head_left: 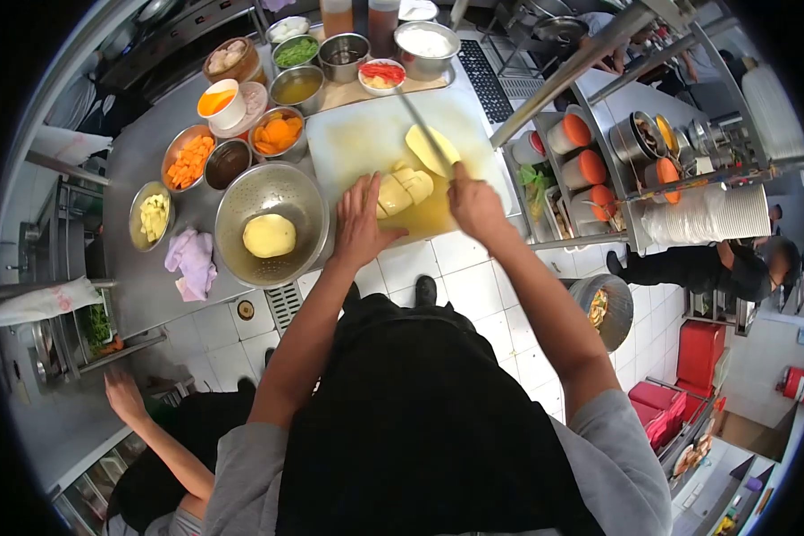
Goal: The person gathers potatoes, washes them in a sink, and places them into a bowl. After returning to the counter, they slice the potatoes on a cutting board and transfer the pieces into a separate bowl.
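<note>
A peeled potato (406, 189), cut into chunks, lies at the near side of the white cutting board (348, 134). My left hand (360, 225) holds its left end, fingers on top and thumb out along the board's near edge. In my right hand (475, 210) is the handle of a knife (424, 129), the blade pointing up and away over the board. Beside the blade lies a larger pale yellow potato piece (431, 149). Left of the board, a perforated metal bowl (232, 192) contains a whole peeled potato (269, 236).
Bowls of cut carrot (189, 162), orange slices (278, 131) and diced yellow pieces (154, 217) stand left. A purple cloth (190, 259) lies near the counter edge. A rack with lidded containers (569, 133) rises at right. A co-worker's arm (156, 433) reaches in lower left.
</note>
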{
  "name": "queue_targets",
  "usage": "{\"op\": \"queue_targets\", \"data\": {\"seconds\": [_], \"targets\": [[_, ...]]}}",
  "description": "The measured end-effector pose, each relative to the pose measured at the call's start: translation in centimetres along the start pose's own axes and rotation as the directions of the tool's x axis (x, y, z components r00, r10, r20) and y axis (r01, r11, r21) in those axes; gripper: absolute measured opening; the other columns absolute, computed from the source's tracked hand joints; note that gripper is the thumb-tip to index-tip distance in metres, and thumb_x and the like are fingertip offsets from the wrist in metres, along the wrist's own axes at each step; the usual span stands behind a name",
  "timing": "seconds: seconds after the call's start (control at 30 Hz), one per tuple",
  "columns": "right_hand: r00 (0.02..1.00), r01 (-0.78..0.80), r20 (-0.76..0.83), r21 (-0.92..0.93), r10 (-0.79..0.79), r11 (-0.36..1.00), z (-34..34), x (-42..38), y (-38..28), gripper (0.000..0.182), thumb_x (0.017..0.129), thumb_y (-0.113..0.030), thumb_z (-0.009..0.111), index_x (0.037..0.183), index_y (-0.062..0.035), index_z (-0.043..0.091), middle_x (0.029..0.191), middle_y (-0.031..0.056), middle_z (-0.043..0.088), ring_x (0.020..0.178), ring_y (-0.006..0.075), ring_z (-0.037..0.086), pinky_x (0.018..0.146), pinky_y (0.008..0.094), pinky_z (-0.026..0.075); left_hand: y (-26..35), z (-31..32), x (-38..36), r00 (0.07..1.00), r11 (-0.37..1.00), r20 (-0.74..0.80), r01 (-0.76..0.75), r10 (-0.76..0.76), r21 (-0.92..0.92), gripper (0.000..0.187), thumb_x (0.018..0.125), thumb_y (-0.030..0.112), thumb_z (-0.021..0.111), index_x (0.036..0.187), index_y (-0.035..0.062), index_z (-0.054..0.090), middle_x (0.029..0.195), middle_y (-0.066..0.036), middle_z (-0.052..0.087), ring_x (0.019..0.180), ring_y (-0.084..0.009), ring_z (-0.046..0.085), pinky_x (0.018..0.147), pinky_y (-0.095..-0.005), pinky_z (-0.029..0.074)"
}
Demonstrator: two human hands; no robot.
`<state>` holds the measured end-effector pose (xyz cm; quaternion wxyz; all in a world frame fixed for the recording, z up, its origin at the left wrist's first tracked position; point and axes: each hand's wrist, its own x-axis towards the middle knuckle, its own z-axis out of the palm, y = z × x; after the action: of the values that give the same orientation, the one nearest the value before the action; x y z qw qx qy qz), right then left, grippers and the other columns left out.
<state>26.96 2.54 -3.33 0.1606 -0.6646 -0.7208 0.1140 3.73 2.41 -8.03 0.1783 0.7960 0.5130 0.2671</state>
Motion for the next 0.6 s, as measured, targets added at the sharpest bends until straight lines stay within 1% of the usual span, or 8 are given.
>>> {"op": "queue_targets", "data": {"seconds": [0.1, 0.17, 0.27, 0.37, 0.43, 0.47, 0.53, 0.6], "targets": [[0.993, -0.114, 0.013, -0.128, 0.117, 0.985, -0.6, 1.6, 4.6, 0.038, 0.096, -0.024, 0.051, 0.13, -0.0082, 0.048, 0.086, 0.0277, 0.065, 0.076, 0.0449, 0.067, 0.069, 0.0542, 0.053, 0.4, 0.4, 1.4, 0.998, 0.987, -0.009, -0.067, 0.069, 0.144, 0.106, 0.066, 0.045, 0.087, 0.15, 0.0065, 0.034, 0.142, -0.019, 0.041, 0.124, -0.0356, 0.044, 0.103, -0.0463, 0.037], [0.992, -0.127, -0.015, -0.15, 0.126, 0.981, 0.2, 2.1, 6.7, 0.038, 0.095, -0.024, 0.052, 0.129, -0.0072, 0.05, 0.087, 0.0291, 0.065, 0.076, 0.046, 0.066, 0.07, 0.0547, 0.053, 0.5, 0.9, 2.2, 0.989, 0.958, 0.009, -0.142, 0.144, 0.248, 0.097, 0.072, 0.055, 0.078, 0.147, 0.0065, 0.04, 0.135, -0.017, 0.047, 0.119, -0.0323, 0.047, 0.097, -0.0435, 0.039], [0.991, -0.133, -0.038, -0.146, 0.129, 0.98, 1.6, 3.0, 8.3, 0.041, 0.095, -0.027, 0.053, 0.129, -0.0059, 0.051, 0.096, 0.0327, 0.064, 0.077, 0.0481, 0.066, 0.072, 0.0563, 0.052, -0.1, 2.0, 2.9, 0.984, 0.938, -0.014, -0.167, 0.18, 0.303, 0.084, 0.077, 0.058, 0.071, 0.139, 0.006, 0.049, 0.126, -0.016, 0.052, 0.112, -0.0296, 0.05, 0.091, -0.0414, 0.041], [0.985, -0.175, -0.014, -0.112, 0.174, 0.978, 2.4, 3.4, 8.5, 0.042, 0.093, -0.027, 0.055, 0.13, -0.0062, 0.051, 0.097, 0.0323, 0.063, 0.083, 0.0469, 0.066, 0.071, 0.0552, 0.053, -0.6, 3.0, 3.0, 0.975, 0.911, -0.047, -0.183, 0.215, 0.369, 0.072, 0.079, 0.053, 0.072, 0.13, 0.0053, 0.055, 0.116, -0.014, 0.054, 0.107, -0.0296, 0.051, 0.086, -0.0417, 0.045], [0.984, -0.165, 0.026, -0.238, 0.177, 0.957, 2.1, 3.0, 8.1, 0.038, 0.089, -0.026, 0.06, 0.12, -0.0055, 0.054, 0.107, 0.0282, 0.059, 0.1, 0.0414, 0.063, 0.079, 0.0517, 0.054, -0.9, 2.9, 2.7, 0.981, 0.928, -0.058, -0.158, 0.188, 0.336, 0.068, 0.078, 0.05, 0.074, 0.126, 0.0051, 0.057, 0.114, -0.015, 0.054, 0.107, -0.0308, 0.052, 0.084, -0.0424, 0.047], [0.987, -0.154, 0.017, -0.236, 0.163, 0.96, 1.1, 2.7, 7.3, 0.038, 0.089, -0.026, 0.06, 0.12, -0.0055, 0.054, 0.107, 0.0282, 0.059, 0.1, 0.0414, 0.063, 0.079, 0.0517, 0.054, -0.9, 2.5, 2.7, 0.985, 0.945, -0.066, -0.134, 0.161, 0.297, 0.064, 0.077, 0.047, 0.076, 0.121, 0.0049, 0.058, 0.113, -0.015, 0.054, 0.106, -0.0321, 0.053, 0.082, -0.0431, 0.05], [0.996, 0.009, -0.087, -0.129, -0.021, 0.992, -0.6, 1.3, 5.7, 0.044, 0.083, -0.023, 0.068, 0.121, -0.0045, 0.056, 0.111, 0.0267, 0.058, 0.112, 0.0406, 0.056, 0.09, 0.05, 0.049, -0.9, 2.1, 2.8, 0.987, 0.946, -0.075, -0.112, 0.142, 0.306, 0.062, 0.077, 0.045, 0.077, 0.119, 0.0046, 0.059, 0.112, -0.016, 0.053, 0.106, -0.0328, 0.053, 0.081, -0.0435, 0.051], [0.931, 0.355, -0.154, 0.159, -0.332, 0.921, 0.6, 0.7, 4.0, 0.056, 0.077, -0.019, 0.073, 0.128, -0.0032, 0.055, 0.118, 0.0245, 0.055, 0.115, 0.0417, 0.052, 0.099, 0.0494, 0.044, -0.6, 2.2, 2.1, 0.99, 0.947, -0.068, -0.094, 0.12, 0.308, 0.06, 0.076, 0.044, 0.078, 0.117, 0.0043, 0.059, 0.11, -0.016, 0.053, 0.105, -0.0335, 0.053, 0.081, -0.0439, 0.051]]}}
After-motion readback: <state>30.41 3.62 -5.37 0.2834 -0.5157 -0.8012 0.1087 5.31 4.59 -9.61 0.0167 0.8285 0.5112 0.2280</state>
